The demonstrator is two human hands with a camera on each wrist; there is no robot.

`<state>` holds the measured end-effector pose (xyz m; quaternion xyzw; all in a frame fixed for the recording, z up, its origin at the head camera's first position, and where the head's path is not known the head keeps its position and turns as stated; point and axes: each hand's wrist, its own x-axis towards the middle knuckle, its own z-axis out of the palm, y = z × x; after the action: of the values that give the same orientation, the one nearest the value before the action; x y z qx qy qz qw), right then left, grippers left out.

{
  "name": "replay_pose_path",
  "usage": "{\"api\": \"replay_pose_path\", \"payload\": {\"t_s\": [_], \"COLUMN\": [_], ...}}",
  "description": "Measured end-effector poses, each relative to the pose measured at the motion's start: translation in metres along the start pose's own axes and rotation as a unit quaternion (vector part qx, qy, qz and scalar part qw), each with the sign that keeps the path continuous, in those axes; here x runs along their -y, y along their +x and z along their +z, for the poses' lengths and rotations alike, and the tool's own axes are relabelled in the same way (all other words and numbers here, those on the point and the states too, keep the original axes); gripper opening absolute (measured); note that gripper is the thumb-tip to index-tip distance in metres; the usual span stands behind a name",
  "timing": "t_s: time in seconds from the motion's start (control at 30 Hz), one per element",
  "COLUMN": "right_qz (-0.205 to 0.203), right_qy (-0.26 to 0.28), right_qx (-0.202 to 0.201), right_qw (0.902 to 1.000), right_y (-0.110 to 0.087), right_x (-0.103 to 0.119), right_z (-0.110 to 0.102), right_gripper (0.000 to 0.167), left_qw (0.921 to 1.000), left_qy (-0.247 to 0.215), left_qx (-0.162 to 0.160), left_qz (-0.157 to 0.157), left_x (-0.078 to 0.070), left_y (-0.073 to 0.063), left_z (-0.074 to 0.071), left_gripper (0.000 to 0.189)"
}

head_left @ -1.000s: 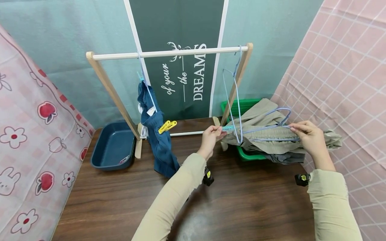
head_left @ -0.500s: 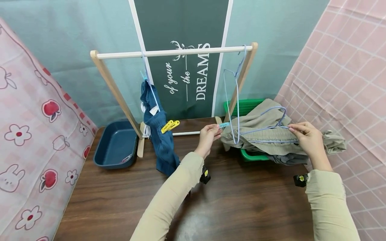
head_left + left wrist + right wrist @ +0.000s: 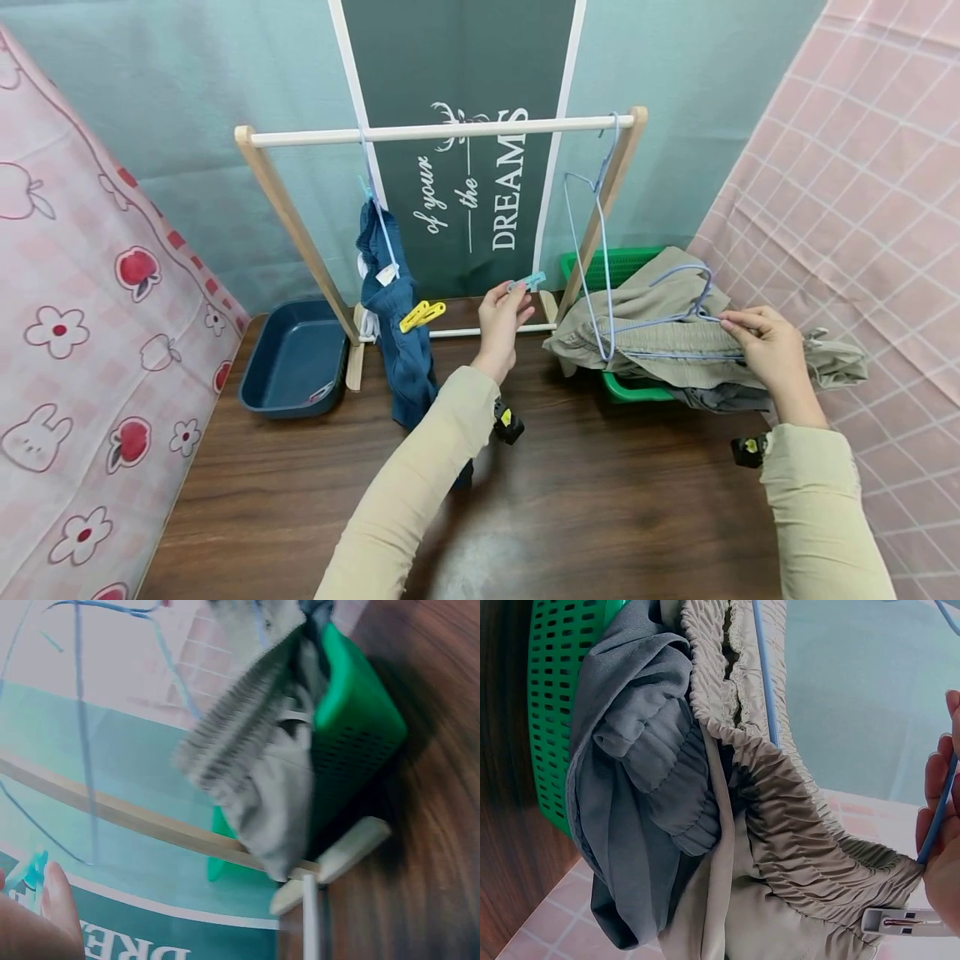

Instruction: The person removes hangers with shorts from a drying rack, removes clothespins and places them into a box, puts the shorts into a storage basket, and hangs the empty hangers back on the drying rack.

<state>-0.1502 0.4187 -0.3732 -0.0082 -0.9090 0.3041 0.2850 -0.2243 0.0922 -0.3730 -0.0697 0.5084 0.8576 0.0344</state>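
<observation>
Dark wooden surface (image 3: 600,492) up close, and here's the right hand (image 3: 768,337), fingers pinching a blue hanger (image 3: 682,317) that runs inside the waistband of the beige garment (image 3: 675,336), draped over the green basket (image 3: 626,260)! Left hand (image 3: 499,329), fingers pinching a light-blue clothespin (image 3: 532,282), clear of the cloth. Behind, a second hanger (image 3: 606,267) hangs from the rack (image 3: 450,131).

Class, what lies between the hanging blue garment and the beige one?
In the head view, the left hand, pinching a light blue clothespin; beyond it, a white bar and wooden foot.
</observation>
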Motion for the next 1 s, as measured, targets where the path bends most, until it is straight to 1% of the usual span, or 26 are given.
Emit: {"api": "replay_pose_path", "payload": {"t_s": [0.2, 0.37, 0.6, 0.83, 1.0], "right_qz": [-0.003, -0.001, 0.002, -0.004, -0.006], "right_qy": [-0.004, -0.005, -0.004, 0.006, 0.013], "right_qx": [0.001, 0.002, 0.003, -0.005, -0.010], "right_qw": [1.0000, 1.0000, 1.0000, 1.0000, 0.9999], "right_y": [0.001, 0.000, -0.001, -0.002, -0.002], "right_x": [0.001, 0.000, -0.003, -0.003, -0.004], "right_z": [0.000, 0.001, 0.002, 0.004, 0.006], "right_gripper": [0.018, 0.018, 0.021, 0.020, 0.018], "left_qw": [0.9993, 0.9976, 0.9945, 0.9898, 0.9834], "left_qy": [-0.036, -0.063, -0.083, -0.098, -0.123], "left_qx": [-0.003, 0.003, 0.035, 0.061, 0.084], "left_qz": [0.013, 0.028, 0.054, 0.083, 0.103], "left_x": [-0.025, -0.048, -0.077, -0.106, -0.132], "left_y": [-0.004, -0.014, -0.034, -0.059, -0.076], "left_z": [0.007, 0.014, 0.025, 0.033, 0.033], "left_gripper": [0.034, 0.033, 0.040, 0.036, 0.031]}}
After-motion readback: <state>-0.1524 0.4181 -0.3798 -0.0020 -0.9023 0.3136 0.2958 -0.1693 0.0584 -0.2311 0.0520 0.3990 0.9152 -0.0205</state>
